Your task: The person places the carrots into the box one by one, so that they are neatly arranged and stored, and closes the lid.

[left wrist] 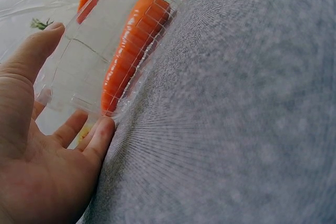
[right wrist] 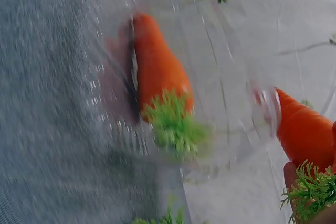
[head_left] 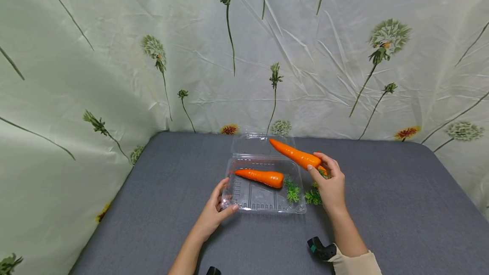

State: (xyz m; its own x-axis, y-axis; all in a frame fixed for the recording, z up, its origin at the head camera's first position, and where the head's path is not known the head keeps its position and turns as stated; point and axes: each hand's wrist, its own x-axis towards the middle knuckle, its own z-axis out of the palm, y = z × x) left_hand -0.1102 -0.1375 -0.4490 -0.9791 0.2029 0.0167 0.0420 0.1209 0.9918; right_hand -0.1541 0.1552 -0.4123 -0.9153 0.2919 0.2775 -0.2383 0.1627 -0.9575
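A clear plastic clamshell container (head_left: 263, 208) lies with its lid (head_left: 244, 145) folded open at the back. Inside rests an orange carrot (head_left: 261, 177), tip to the left, green leafy top at the right wall. My right hand (head_left: 331, 183) pinches a second carrot (head_left: 294, 154) by its thick end, raised above the container's right side, tip pointing left over the lid. Its leafy top (right wrist: 310, 187) shows by the fingers in the right wrist view. My left hand (head_left: 214, 213) touches the container's near left corner, thumb and fingers spread, fairly straight.
More green leaves (head_left: 313, 196) lie on the grey table (head_left: 172, 207) just right of the container, with orange beside them, partly hidden behind my right hand. A flower-printed curtain (head_left: 321, 54) hangs along the table's back and left edges.
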